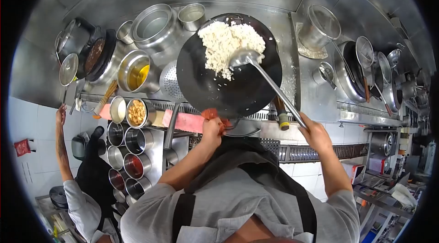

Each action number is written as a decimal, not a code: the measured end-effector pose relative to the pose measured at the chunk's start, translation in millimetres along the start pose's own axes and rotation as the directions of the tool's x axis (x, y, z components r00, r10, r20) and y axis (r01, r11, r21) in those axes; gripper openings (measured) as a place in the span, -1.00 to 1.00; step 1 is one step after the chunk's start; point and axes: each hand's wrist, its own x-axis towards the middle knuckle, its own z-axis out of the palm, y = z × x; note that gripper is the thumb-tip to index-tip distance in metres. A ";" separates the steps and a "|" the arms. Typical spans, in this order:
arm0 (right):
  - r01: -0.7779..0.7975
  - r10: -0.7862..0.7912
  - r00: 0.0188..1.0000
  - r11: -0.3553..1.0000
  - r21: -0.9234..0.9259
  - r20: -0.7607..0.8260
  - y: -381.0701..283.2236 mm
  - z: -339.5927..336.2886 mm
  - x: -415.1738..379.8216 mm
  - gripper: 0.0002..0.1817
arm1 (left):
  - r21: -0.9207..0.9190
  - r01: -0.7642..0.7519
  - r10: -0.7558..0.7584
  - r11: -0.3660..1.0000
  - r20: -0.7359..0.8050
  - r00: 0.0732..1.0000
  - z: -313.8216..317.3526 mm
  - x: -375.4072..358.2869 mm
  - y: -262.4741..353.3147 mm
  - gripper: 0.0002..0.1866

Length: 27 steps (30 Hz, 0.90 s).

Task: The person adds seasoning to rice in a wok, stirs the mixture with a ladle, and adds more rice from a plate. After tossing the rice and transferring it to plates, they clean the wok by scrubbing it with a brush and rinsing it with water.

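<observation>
In front of me a large black wok (201, 83) sits on the steel range. Fried rice (228, 39) is heaped toward its far side, with loose grains scattered lower down. My left hand (213, 129) is closed round a red cloth (211, 114) at the wok's near edge, where the wok's handle is mostly covered. The long handle of a steel ladle (279, 88) runs up from my right hand (315, 133), which is wrapped round its end. The ladle's bowl rests against the rice.
Left of the wok lie a perforated skimmer (171, 80) and a pot of yellow oil (122, 76). Steel containers of ingredients (137, 114) line the lower left. A co-worker's arm (62, 151) reaches in there. Strainers (364, 51) and pots stand on the right; a brush (282, 117) lies beside the wok.
</observation>
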 end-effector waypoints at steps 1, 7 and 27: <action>0.004 -0.004 1.000 1.000 -0.001 0.006 -1.4 -11.1 -6.0 -0.48 | -0.064 -0.053 0.054 0.997 0.013 0.998 4.5 7.7 12.6 -0.75; -0.119 0.117 0.992 0.991 -0.054 -0.051 42.2 23.4 40.6 -0.46 | -0.038 -0.026 0.028 0.999 0.068 0.997 29.2 115.6 42.3 -0.92; -0.200 0.205 0.978 0.975 -0.095 0.042 7.9 48.9 55.4 -0.39 | 0.061 -0.033 0.027 0.998 0.097 0.995 28.5 147.2 37.4 -0.97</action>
